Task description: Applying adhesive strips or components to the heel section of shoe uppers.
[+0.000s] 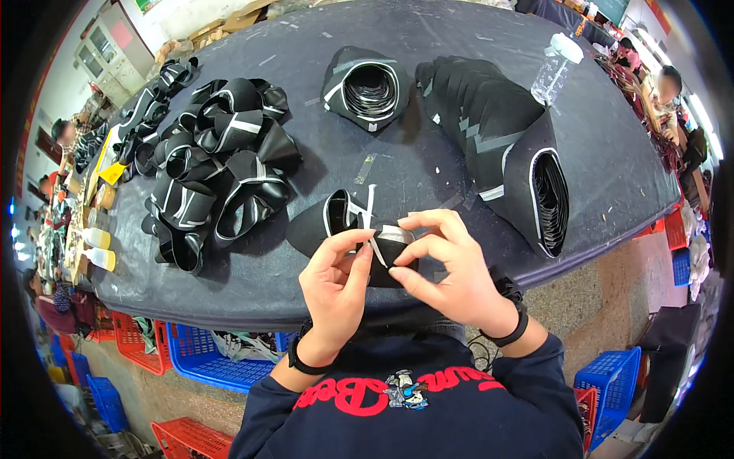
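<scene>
Near the table's front edge, my left hand (334, 284) pinches a narrow white strip (371, 200) between thumb and fingertips; its free end sticks up. My right hand (456, 277) grips the edge of a black shoe-upper-like piece (390, 251) that has a pale band along its top. Between both hands the strip lies against this piece. Just beyond and to the left, a black looped part (310, 226) with white edging rests on the table; whether it joins the held piece is partly hidden by my fingers.
A loose heap of black looped pieces (229, 145) lies to the left. Nested stacks of similar pieces stand at the far middle (344, 80) and right (489, 130), beside a clear bottle (552, 73). Blue (218, 367) and red baskets (191, 440) sit on the floor below.
</scene>
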{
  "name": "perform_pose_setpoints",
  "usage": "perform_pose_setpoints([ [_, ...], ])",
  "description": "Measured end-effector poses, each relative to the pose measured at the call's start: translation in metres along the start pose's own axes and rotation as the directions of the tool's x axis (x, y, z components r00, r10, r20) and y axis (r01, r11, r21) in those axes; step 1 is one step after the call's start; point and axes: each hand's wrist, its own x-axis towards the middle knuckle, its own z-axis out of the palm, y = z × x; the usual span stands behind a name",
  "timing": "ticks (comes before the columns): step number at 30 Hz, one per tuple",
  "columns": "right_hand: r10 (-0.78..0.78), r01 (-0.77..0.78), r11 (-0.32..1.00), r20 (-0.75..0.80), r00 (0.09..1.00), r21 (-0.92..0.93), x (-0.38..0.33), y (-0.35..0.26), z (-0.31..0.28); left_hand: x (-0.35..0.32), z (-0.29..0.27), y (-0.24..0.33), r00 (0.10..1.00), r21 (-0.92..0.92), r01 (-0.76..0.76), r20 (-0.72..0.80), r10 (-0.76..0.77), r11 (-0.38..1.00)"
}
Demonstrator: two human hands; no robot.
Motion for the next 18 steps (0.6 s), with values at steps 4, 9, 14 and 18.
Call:
perform_pose_setpoints([
  [4,0.027,-0.030,0.996,-0.027,0.999,-0.089,-0.002,-0.002,0.007,-0.001,0.005,0.000,1.000,0.003,-0.026,-0.010,0.026,1.000],
  [9,0.037,-0.038,0.985,-0.011,0.999,-0.166,0.002,-0.001,0.007,-0.004,0.006,0.000,1.000,-0.003,0.025,-0.002,-0.025,1.000],
  [14,0.152,-0.169,0.950,0.082,0.985,0.262,0.009,0.011,0.005,-0.008,0.004,-0.005,0.997,-0.027,0.062,0.048,-0.060,0.998],
  [18,0.195,-0.211,0.931,0.082,0.977,0.298,0.014,0.024,0.005,-0.005,0.000,-0.012,0.998,-0.066,0.058,-0.020,-0.060,0.996],
])
